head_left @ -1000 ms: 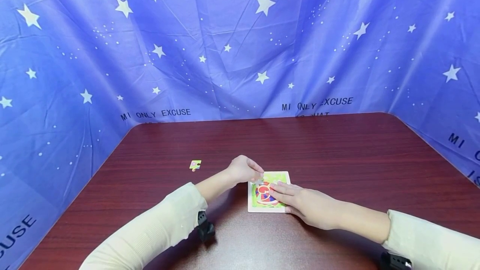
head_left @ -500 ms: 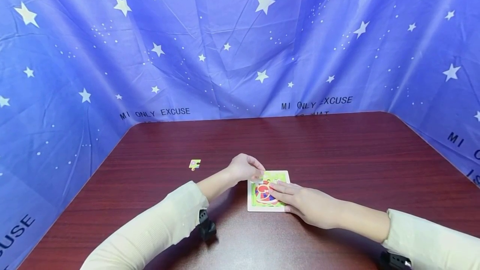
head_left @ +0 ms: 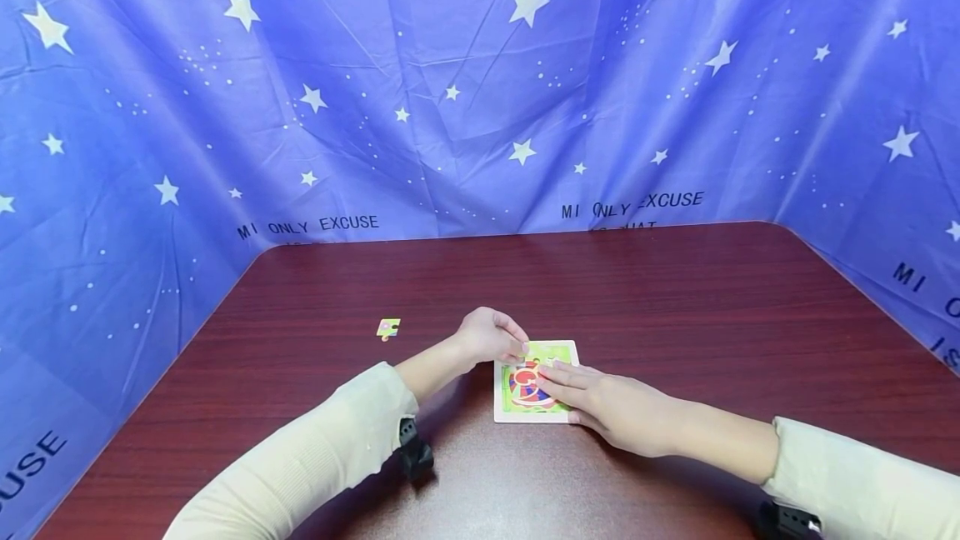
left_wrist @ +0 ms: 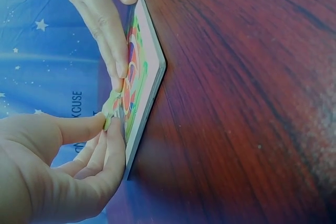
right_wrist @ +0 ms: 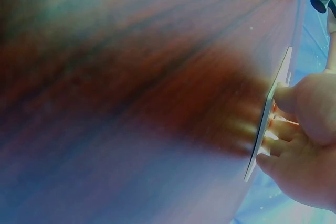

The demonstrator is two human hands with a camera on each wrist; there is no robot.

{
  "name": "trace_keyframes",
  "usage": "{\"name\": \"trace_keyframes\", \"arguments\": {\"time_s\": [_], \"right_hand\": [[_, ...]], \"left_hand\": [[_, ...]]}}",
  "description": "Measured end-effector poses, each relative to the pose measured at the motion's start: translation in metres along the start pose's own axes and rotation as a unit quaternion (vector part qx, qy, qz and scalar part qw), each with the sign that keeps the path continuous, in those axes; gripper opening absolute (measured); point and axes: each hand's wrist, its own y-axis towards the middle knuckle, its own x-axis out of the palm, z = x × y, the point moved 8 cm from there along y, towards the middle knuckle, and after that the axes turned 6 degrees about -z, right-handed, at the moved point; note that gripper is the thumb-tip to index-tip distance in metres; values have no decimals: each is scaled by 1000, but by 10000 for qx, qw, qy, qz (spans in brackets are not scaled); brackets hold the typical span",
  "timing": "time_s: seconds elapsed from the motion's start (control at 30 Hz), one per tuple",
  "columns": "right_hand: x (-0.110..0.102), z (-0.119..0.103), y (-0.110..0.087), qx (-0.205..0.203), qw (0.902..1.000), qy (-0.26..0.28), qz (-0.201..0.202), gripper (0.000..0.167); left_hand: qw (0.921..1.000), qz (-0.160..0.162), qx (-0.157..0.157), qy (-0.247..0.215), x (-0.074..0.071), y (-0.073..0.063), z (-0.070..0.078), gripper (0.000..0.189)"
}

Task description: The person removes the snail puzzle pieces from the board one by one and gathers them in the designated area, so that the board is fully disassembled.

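A square puzzle board with a white border and a colourful picture lies flat on the table. My left hand pinches a small green puzzle piece between thumb and fingers, over the board's far left corner. In the left wrist view the piece is tilted above the board's surface. My right hand rests on the board's right side, its fingers extended across the picture and covering part of it. Farther left on the table lies a loose puzzle piece, green with a pink spot.
The dark red wood-grain table extends around the board. A blue curtain with white stars hangs behind and beside it. Black straps with small devices sit on both wrists, the left wrist device near the tabletop.
Both hands stay almost in place. The left fingers shift slightly at the board's far left corner with the puzzle piece still pinched. The whole head view drifts a little.
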Motion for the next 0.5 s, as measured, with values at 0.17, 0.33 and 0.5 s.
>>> {"name": "trace_keyframes", "arguments": {"time_s": [0.17, 0.33, 0.5], "right_hand": [[0, 0, 1, 2, 10000, 4, 32, 47], [-2, -1, 0, -26, 9999, -10, 97, 46], [-3, -3, 0, -65, 9998, -60, 159, 46]], "left_hand": [[9999, 161, -14, 6, -5, 1, 0, 7], [9997, 224, -14, 81, -9, 1, 0, 8], [9996, 253, -87, 1, -15, -2, -1, 9]]}}
